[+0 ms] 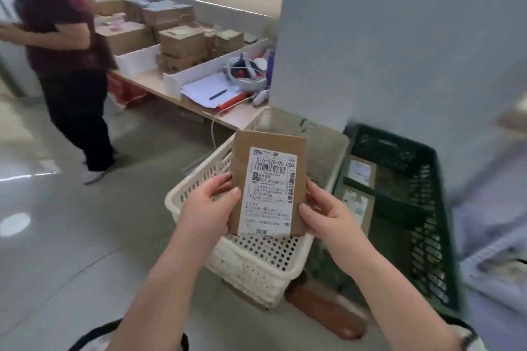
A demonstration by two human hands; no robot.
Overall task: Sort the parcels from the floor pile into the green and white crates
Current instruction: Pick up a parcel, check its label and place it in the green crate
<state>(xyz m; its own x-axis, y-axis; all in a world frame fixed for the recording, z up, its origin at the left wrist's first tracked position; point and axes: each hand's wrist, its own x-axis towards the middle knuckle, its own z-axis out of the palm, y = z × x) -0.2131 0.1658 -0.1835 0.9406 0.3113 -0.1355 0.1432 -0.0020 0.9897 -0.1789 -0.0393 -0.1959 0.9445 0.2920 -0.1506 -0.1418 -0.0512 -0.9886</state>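
Observation:
A flat brown cardboard parcel (268, 148) with a white shipping label is held upright over the white crate (256, 268). My left hand (208, 205) grips its left edge, thumb on the front. My right hand (325, 211) grips its right edge, thumb on the front too. The white perforated crate stands on the floor directly below the parcel. To its right stands the dark green crate (425, 236), with a few labelled brown parcels (358, 188) lying inside. The floor pile is not in view.
A person in a dark red top (60, 45) stands at the left by a low table (236, 115) stacked with cardboard boxes (176, 40), papers and a headset. A grey pillar (370, 37) rises behind the crates. Brown objects (322, 310) lie on the floor by the white crate.

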